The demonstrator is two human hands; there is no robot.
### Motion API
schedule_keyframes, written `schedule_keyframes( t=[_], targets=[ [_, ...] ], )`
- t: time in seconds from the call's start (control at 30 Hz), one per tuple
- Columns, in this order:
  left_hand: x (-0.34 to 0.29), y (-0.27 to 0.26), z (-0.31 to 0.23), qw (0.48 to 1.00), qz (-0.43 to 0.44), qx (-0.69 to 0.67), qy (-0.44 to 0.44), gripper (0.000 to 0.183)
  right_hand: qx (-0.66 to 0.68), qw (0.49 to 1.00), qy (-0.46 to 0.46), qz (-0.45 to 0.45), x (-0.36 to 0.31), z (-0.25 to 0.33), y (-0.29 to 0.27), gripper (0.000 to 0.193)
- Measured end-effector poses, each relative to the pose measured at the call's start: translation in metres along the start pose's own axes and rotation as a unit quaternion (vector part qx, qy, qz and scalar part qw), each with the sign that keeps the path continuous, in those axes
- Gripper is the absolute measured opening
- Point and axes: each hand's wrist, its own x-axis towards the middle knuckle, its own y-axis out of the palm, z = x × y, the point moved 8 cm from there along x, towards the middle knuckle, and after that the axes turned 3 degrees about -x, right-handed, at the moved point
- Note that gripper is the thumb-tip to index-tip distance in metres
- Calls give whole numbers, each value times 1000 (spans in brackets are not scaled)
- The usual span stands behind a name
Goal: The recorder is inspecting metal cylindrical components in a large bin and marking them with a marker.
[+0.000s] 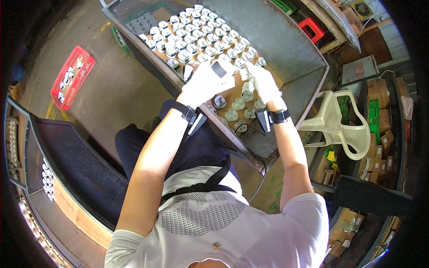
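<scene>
My left hand [202,85], in a white glove, grips a metal piston [218,69] with a dark patch on its side, raised over the bench. My right hand [267,86], also white-gloved, is just to the right with its thumb and fingers apart. Its fingertips are close beside another piston [245,74]; glare hides whether they touch. Rows of silvery pistons [202,43] cover the far part of the cardboard-lined bench [298,52]. Several more pistons [238,103] stand loosely spaced on the cardboard below my hands.
Raised metal edges [158,67] border the bench. A red crate [67,91] with several pistons sits on the floor at left. To the right are a pale plastic chair [333,118], a red stool [311,29] and shelves with cardboard boxes [377,91]. A dark curved bench [76,156] lies at lower left.
</scene>
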Motion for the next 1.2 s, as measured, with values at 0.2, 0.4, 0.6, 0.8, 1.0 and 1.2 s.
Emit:
schedule_keyframes(
  t=[0.2, 0.4, 0.6, 0.8, 1.0, 1.2],
  targets=[
    [-14, -5, 11, 992, -105, -72, -26, 80, -35, 997, 47, 55, -6, 10, 13, 41],
    [-12, -7, 3, 988, -79, -111, -71, 88, -2, 1000, 6, 29, -5, -1, 11, 37],
    [-17, -21, -15, 974, -105, -153, -133, 86, 4, 996, 69, 50, -4, -10, 12, 38],
    [-10, -9, -13, 971, -83, -187, -122, 70, -59, 995, 59, 47, -13, -7, 6, 41],
    [-23, -14, 7, 984, -122, 119, 54, 34, -65, 994, 41, 81, -5, 17, 23, 42],
    [-14, 11, -3, 913, -75, 389, 96, 40, -109, 993, 14, 41, -18, -8, 2, 42]
  ],
)
